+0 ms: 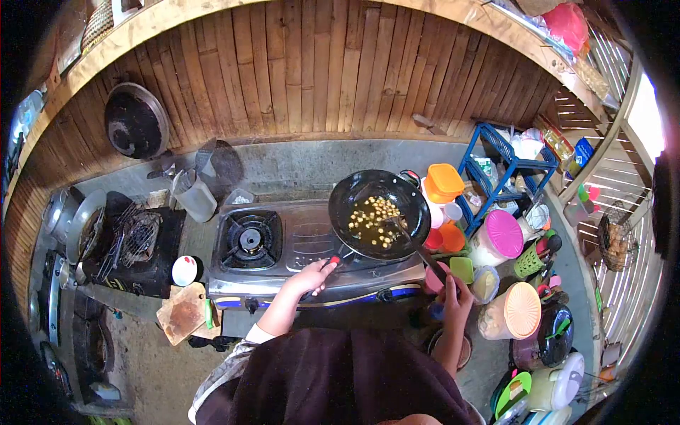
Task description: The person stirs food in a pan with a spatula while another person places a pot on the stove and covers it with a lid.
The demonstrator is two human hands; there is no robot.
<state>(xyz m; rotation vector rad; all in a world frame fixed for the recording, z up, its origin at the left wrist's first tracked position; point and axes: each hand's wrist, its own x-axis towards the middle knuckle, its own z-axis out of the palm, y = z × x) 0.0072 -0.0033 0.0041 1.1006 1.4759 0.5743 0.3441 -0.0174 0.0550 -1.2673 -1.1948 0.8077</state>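
Head view looks down on the stove (304,241); the wok (354,188) sits on its right burner, pale pieces (372,216) frying in oil; the left hand (310,278) clasps the wok's red-tipped handle (333,261); the right hand (457,297) grips the spatula (414,244). A hard tug on that handle could, I reckon, tip hot oil over the rim; the spatula's long axis runs diagonally, blade pointing up-left into the wok.

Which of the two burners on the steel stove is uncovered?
The left burner, a bare black ring. The right one sits under the black wok, which the left hand holds by its handle; the right hand holds a dark spatula.
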